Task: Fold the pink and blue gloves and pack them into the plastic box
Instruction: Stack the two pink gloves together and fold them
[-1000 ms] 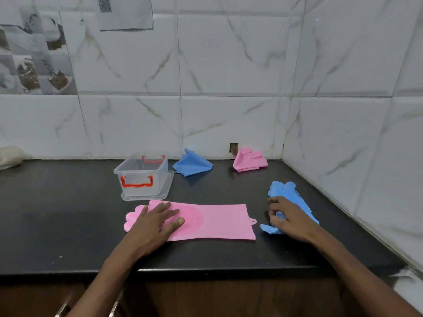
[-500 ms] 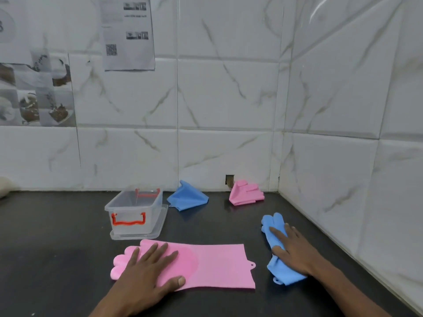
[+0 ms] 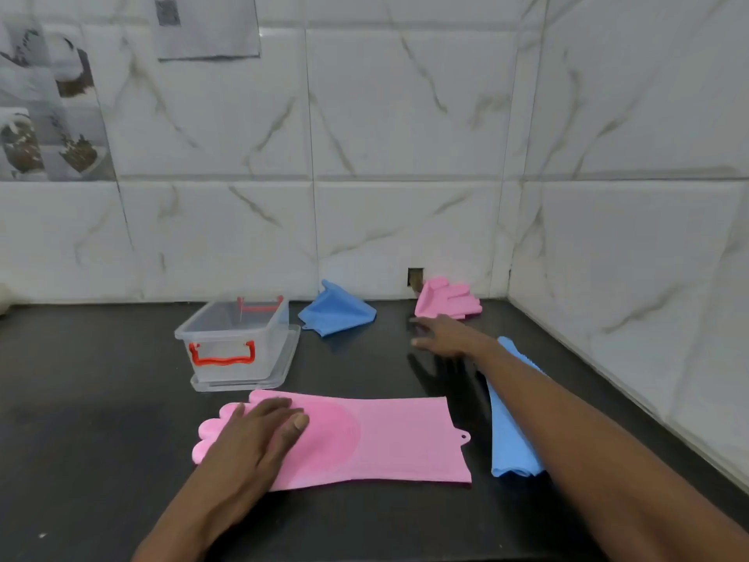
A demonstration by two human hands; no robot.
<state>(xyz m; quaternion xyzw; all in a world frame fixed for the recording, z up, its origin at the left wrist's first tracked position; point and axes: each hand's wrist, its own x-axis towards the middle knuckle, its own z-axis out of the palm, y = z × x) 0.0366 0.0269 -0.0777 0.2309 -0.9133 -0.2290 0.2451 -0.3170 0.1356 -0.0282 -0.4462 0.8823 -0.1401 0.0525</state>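
Observation:
A long pink glove (image 3: 385, 440) lies flat on the black counter, fingers to the left. My left hand (image 3: 255, 436) rests flat on its finger end. A blue glove (image 3: 508, 436) lies lengthwise to its right, partly under my right forearm. My right hand (image 3: 441, 338) is stretched out, open, above the counter just short of a folded pink glove (image 3: 448, 298) by the back wall. A folded blue glove (image 3: 336, 312) lies left of that one. The clear plastic box (image 3: 237, 342) with red handles stands open on its lid.
White marble-tiled walls close off the back and the right side, meeting in a corner behind the folded pink glove. The black counter (image 3: 93, 399) runs left. A pale object (image 3: 4, 296) sits at the far left edge. Papers hang on the wall.
My right hand has left the blue glove and reached forward toward the folded pink glove at the back. My left hand has stayed on the flat pink glove. The view has tilted.

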